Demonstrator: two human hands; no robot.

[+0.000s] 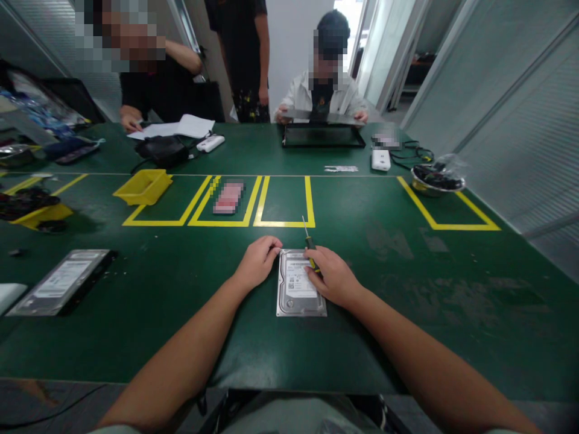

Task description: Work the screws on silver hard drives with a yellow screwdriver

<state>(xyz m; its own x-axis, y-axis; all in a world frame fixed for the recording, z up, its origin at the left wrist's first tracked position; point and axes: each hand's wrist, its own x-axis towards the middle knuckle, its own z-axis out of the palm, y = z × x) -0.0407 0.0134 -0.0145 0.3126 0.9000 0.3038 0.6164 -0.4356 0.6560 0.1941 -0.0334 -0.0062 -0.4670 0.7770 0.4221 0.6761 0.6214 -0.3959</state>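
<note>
At 9 o'clock from my hands I am seeing a second drive lying flat near the left edge of the green table, and beyond it, toward 10 o'clock, a yellow bin is sitting at the corner of a yellow taped box. My left hand is curling its fingers down onto the upper left corner of the hard drive, pressing on it rather than lifting it. The hard drive is lying label up, flat on the table at 12 o'clock just in front of me, between my two hands and just below the row of taped boxes. My right hand is resting over the drive's right edge, and it is closing around the handle of a screwdriver, whose thin shaft is pointing away from me toward 12 o'clock, past the drive's top edge. Farther off at 12 o'clock a person in a pale jacket is sitting with both hands at a dark tray. At 2 o'clock a metal bowl of dark parts is standing inside another taped box.
</note>
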